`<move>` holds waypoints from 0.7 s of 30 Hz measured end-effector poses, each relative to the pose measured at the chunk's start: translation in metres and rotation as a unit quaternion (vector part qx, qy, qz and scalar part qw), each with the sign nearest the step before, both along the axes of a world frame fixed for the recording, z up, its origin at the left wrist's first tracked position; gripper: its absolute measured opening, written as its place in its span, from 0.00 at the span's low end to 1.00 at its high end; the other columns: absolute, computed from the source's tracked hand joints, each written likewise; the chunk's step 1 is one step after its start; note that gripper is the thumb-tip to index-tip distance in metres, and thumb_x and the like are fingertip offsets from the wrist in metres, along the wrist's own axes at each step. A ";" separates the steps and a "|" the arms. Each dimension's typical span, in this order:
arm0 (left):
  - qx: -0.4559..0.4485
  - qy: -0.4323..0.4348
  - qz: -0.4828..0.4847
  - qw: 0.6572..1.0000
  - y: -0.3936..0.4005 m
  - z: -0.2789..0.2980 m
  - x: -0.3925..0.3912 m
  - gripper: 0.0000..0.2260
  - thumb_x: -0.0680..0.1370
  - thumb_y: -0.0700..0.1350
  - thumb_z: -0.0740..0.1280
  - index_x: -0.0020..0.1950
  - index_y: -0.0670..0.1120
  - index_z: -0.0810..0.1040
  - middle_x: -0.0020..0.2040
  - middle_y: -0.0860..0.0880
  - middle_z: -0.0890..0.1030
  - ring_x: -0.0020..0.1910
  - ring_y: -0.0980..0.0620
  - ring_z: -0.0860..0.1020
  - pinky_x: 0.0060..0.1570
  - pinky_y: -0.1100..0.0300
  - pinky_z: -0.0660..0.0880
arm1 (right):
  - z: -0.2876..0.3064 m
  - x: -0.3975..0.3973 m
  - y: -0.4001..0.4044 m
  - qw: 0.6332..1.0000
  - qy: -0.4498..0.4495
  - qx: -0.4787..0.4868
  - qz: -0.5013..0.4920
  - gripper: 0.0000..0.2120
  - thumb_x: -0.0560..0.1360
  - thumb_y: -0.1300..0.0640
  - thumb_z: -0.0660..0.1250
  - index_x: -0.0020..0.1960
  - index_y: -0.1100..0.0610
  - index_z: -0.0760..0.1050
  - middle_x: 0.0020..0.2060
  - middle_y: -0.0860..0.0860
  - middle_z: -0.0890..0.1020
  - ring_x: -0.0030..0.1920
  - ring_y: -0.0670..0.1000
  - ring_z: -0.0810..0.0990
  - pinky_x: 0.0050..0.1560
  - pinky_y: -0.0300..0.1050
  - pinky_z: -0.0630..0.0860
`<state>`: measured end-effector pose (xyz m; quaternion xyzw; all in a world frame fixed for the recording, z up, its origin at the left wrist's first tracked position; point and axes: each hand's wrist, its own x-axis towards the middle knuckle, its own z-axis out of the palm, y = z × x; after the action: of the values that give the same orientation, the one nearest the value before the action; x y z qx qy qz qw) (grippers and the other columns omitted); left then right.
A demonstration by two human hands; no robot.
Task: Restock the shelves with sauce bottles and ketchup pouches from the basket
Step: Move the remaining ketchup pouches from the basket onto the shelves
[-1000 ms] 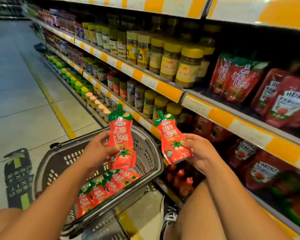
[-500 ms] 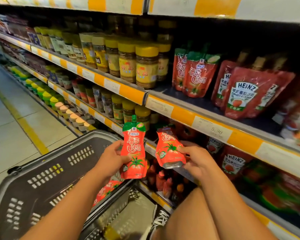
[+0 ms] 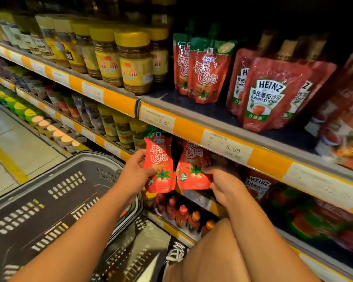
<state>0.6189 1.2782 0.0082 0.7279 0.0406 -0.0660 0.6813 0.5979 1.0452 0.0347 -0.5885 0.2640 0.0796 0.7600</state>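
Head view: left hand (image 3: 134, 171) pinches red plastic ketchup pouch with green spout top (image 3: 160, 161) at its left edge, thumb on front, pouch upright. Right hand (image 3: 225, 185) grips matching second red ketchup pouch (image 3: 193, 169) by lower right corner, fingers curled behind. Pouches side by side, nearly touching, just below orange-and-white shelf edge strip (image 3: 189, 127). Likely edge grips keep labels facing out for shelving. Same-brand pouch row (image 3: 204, 72) on shelf above, gap in front: probable target. Dark grey plastic basket (image 3: 49, 190) sits lower left, contents hidden.
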 end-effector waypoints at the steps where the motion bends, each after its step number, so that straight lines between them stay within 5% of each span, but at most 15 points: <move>1: 0.001 -0.007 0.002 1.000 -0.004 0.001 0.004 0.17 0.79 0.32 0.69 0.60 0.53 0.78 0.52 0.49 0.87 0.51 0.49 0.86 0.49 0.53 0.82 | -0.001 0.002 0.000 1.000 -0.010 -0.021 -0.014 0.09 0.77 0.71 0.67 0.47 0.58 0.79 0.43 0.55 0.84 0.42 0.54 0.82 0.45 0.49 0.79; 6: 0.026 -0.052 0.024 0.998 -0.024 0.007 0.022 0.13 0.78 0.31 0.70 0.53 0.49 0.78 0.48 0.49 0.87 0.45 0.54 0.85 0.41 0.65 0.79 | -0.001 0.009 0.003 0.993 -0.028 -0.101 -0.046 0.12 0.76 0.69 0.70 0.43 0.52 0.77 0.40 0.50 0.82 0.40 0.50 0.81 0.39 0.45 0.76; 13: 0.027 -0.065 0.046 0.996 -0.036 0.017 0.053 0.27 0.71 0.30 0.69 0.66 0.52 0.76 0.49 0.58 0.86 0.48 0.59 0.84 0.41 0.68 0.79 | 0.002 0.024 0.008 0.996 -0.007 -0.076 -0.053 0.14 0.81 0.64 0.66 0.39 0.52 0.73 0.35 0.50 0.81 0.37 0.49 0.82 0.41 0.45 0.80; 18: 0.052 -0.030 0.053 0.997 -0.053 0.013 0.067 0.29 0.75 0.26 0.59 0.74 0.45 0.74 0.64 0.45 0.82 0.62 0.44 0.80 0.59 0.47 0.81 | 0.009 0.022 0.010 0.999 0.015 -0.039 0.000 0.20 0.83 0.67 0.61 0.36 0.52 0.77 0.30 0.50 0.83 0.27 0.45 0.81 0.27 0.40 0.76; 21: 0.014 -0.002 0.058 0.998 -0.059 0.005 0.073 0.25 0.75 0.25 0.61 0.68 0.44 0.79 0.59 0.45 0.84 0.59 0.43 0.82 0.51 0.52 0.83 | 0.011 0.023 0.010 0.997 0.021 -0.067 -0.043 0.15 0.82 0.65 0.63 0.40 0.52 0.73 0.32 0.48 0.78 0.29 0.44 0.77 0.28 0.38 0.74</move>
<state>0.6916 1.2193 0.0129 0.7340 0.0822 -0.0250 0.6737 0.6206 1.0553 0.0456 -0.6242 0.3095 0.0418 0.7161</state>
